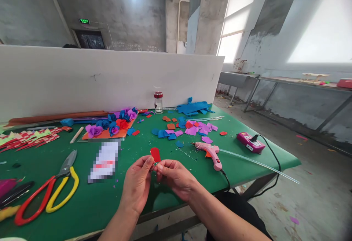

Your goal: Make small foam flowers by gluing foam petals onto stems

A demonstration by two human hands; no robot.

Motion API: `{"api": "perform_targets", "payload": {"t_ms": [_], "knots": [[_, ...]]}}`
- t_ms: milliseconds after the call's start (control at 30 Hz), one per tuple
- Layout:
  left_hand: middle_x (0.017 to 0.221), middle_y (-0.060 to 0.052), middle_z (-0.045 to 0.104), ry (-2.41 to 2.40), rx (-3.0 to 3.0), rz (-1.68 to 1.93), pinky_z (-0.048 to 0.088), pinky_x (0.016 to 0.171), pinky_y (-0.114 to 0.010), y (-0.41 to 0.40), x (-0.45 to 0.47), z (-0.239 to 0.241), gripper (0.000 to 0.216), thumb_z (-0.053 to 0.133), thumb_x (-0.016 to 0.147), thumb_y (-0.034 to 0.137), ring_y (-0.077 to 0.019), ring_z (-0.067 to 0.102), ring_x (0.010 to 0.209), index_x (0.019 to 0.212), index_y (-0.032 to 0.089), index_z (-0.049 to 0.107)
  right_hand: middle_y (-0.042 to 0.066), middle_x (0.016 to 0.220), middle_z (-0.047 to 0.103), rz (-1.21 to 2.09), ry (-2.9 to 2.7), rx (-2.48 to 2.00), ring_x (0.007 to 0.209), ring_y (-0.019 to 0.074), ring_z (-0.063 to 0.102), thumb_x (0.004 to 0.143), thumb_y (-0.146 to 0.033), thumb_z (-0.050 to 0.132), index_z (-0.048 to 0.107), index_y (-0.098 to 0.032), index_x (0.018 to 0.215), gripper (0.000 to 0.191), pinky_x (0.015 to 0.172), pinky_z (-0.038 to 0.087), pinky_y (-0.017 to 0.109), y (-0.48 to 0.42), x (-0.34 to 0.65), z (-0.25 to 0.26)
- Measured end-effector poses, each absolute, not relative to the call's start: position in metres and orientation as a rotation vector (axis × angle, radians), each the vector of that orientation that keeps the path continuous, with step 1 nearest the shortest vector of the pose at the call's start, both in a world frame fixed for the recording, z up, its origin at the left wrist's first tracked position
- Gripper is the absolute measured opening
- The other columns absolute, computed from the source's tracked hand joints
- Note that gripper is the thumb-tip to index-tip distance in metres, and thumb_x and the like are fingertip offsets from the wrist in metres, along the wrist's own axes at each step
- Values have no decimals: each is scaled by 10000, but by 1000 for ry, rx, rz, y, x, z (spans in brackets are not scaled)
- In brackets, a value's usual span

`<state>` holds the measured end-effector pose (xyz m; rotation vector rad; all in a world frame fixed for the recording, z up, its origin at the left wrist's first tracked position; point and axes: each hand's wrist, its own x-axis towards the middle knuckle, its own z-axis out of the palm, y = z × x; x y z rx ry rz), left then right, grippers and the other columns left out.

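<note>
Over the near edge of the green table, my left hand pinches a red paper petal between thumb and forefinger. My right hand is closed, its fingertips pressed at the petal's lower end; a thin pale bit shows there, too small to name. The petal's broad end points up and away from me. To the right of my hands, a pink glue gun lies with a clear glue stick in its back. Beyond my hands are cut purple petals and blue petals.
Scissors with red and yellow handles lie at left. Finished paper flowers sit behind on orange paper. A red-lidded jar stands near the white partition. A pink power box and its black cable are at the right edge.
</note>
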<state>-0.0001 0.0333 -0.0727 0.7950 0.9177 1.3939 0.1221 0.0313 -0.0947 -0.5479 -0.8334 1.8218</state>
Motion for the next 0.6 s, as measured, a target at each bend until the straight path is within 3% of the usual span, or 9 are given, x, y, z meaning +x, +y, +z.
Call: {"api": "perform_targets", "payload": {"t_ms": [200,367,600], "knots": [[768,-37,642,1012,874,1458,417,627,-212,40,-11,-75,496,794,580,549,-120,498,702,852,136,747,-18,634,590,1769,-765,-554,558,67,481,592,-340,864,698,-135,703,286,599,369,210,36,128,-95],[764,-50,658,997,994,1372,419,688,-227,39,-12,-77,381,803,597,494,-147,501,764,734,142,755,-20,627,587,1826,-775,-531,564,65,479,608,-322,857,690,-129,712,275,615,371,213,35,129,-95],[626,-10,589,976,1028,1339,406,616,-226,33,-6,-69,323,828,557,444,-130,455,669,611,148,711,-18,635,582,1875,-755,-532,570,55,477,598,-305,866,680,-112,705,288,614,365,198,33,126,-99]]}}
